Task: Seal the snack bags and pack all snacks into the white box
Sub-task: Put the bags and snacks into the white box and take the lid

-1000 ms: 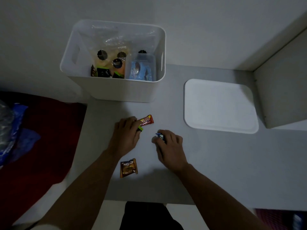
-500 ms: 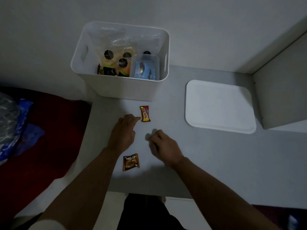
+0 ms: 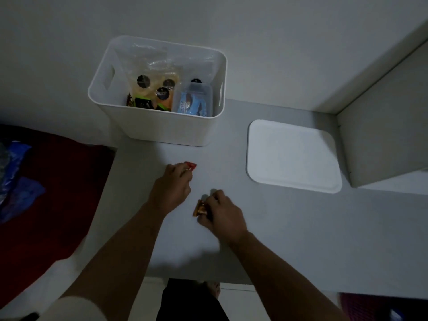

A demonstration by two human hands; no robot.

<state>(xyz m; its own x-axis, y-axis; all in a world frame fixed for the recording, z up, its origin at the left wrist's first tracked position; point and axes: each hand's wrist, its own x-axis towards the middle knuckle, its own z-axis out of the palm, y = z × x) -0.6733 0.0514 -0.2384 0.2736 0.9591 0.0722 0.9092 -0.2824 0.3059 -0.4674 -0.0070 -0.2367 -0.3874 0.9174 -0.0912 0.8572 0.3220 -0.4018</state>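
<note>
The white box (image 3: 162, 132) stands open at the back of the grey table, holding clear snack bags (image 3: 157, 86), a small clear tub (image 3: 196, 101) with blue packets, and dark sachets. My left hand (image 3: 172, 188) is in front of the box, its fingers closed on a small red snack packet (image 3: 191, 165). My right hand (image 3: 221, 215) is just to its right and nearer me, fingers closed on a brown snack packet (image 3: 201, 208) at the table surface.
The box's white lid (image 3: 293, 156) lies flat on the grey table (image 3: 301, 239) to the right. A white cabinet side (image 3: 382, 126) rises at the far right. A dark red cloth (image 3: 51, 193) with a blue plastic bag (image 3: 14, 172) lies left of the table.
My left hand reached forward and closed on the red packet. My right hand took hold of the brown packet, which lay loose near my left wrist before.
</note>
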